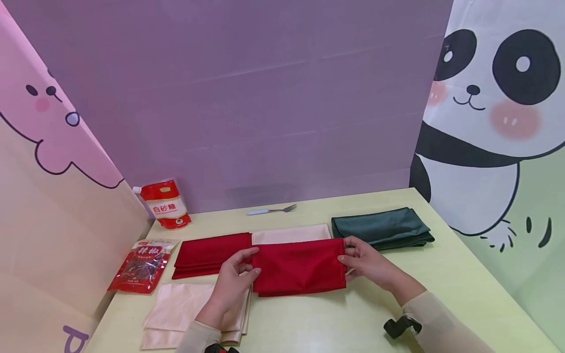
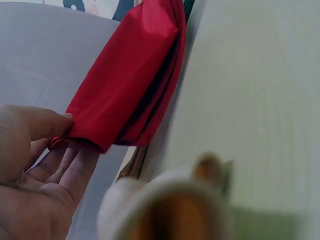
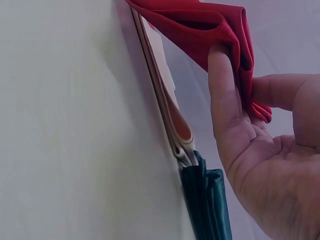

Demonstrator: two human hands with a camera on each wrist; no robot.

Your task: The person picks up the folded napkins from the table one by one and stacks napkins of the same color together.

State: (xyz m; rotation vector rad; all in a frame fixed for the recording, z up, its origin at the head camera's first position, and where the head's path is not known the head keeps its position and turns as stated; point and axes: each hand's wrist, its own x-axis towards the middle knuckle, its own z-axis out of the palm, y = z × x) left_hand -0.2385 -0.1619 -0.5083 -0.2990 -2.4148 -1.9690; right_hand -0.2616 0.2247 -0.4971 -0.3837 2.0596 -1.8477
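A folded red cloth (image 1: 300,268) is held up above the table between both hands, its layers hanging loosely. My left hand (image 1: 236,279) pinches its left end, thumb on the near face and fingers behind, as the left wrist view also shows on the cloth (image 2: 120,85). At the opposite end my right hand (image 1: 368,262) pinches the upper corner; in the right wrist view the thumb and fingers grip the folded edge of the cloth (image 3: 200,25). Behind it lies a folded pale pink cloth (image 1: 291,234), partly covered from view.
Another folded red cloth (image 1: 212,250) lies left, with pale cloths (image 1: 176,306) in front. A dark green folded cloth (image 1: 381,228) lies at right. A fork (image 1: 271,210), a red-and-white pouch (image 1: 165,203) and a red chilli packet (image 1: 143,264) sit toward the back and left.
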